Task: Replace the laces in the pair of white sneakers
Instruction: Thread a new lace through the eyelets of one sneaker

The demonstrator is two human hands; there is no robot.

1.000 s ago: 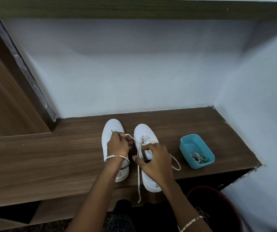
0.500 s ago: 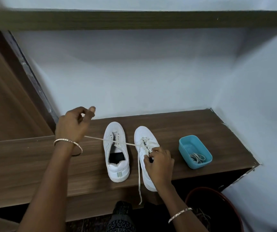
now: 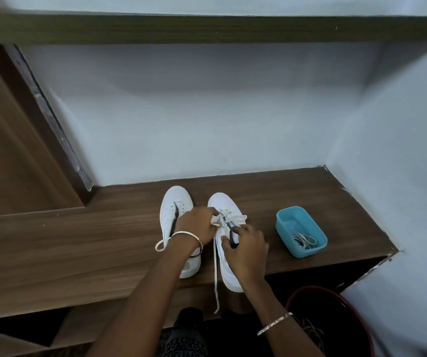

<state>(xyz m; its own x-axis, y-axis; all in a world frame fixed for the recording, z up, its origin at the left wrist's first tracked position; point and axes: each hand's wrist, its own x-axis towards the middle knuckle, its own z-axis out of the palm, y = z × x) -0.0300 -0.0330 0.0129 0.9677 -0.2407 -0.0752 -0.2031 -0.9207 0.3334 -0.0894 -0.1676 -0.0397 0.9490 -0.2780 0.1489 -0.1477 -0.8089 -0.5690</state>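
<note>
Head view: left hand (image 3: 194,225) pinches lace (image 3: 217,220)

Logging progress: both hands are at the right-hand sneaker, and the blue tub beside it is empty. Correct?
No: the head view shows coiled white laces in the blue tub. The left hand, pinching the lace, and right hand are at the right-hand sneaker.

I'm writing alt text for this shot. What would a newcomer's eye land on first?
Two hands meet over the right sneaker on the wooden bench: the left hand pinches its white lace, the right hand holds the shoe. The left sneaker stands beside it, eyelets bare, and a teal tub of coiled laces sits to the right.
</note>
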